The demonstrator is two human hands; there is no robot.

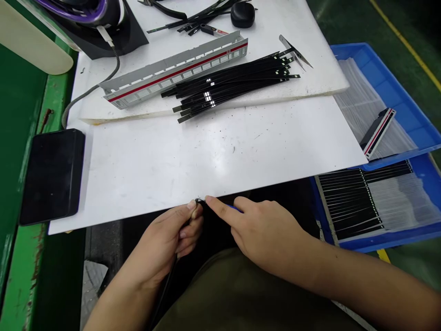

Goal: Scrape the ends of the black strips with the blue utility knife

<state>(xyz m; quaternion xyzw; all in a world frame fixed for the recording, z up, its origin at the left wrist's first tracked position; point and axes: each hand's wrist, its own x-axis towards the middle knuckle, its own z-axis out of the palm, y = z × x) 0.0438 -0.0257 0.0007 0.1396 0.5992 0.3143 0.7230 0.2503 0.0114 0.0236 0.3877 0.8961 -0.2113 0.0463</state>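
At the table's front edge, my left hand (179,227) is closed round a long thin black strip (167,280), whose tail hangs down past my wrist. The strip's tip pokes up between thumb and forefinger. My right hand (255,225) is closed on a slim blue-handled tool (234,208), its forefinger stretched along it towards that tip. Most of the tool is hidden by the hand, so its kind cannot be made out. Beyond the hands, a bundle of black strips (234,82) lies on a white foam board (310,85), beside a pale grey train-car side shell (179,69) with a red stripe.
Tweezers (295,51), a black case (243,14) and pliers (165,9) lie on the foam. A black tablet-like device (53,174) sits at the table's left corner. Blue trays (401,96) with white sheets and black strips stand on the right.
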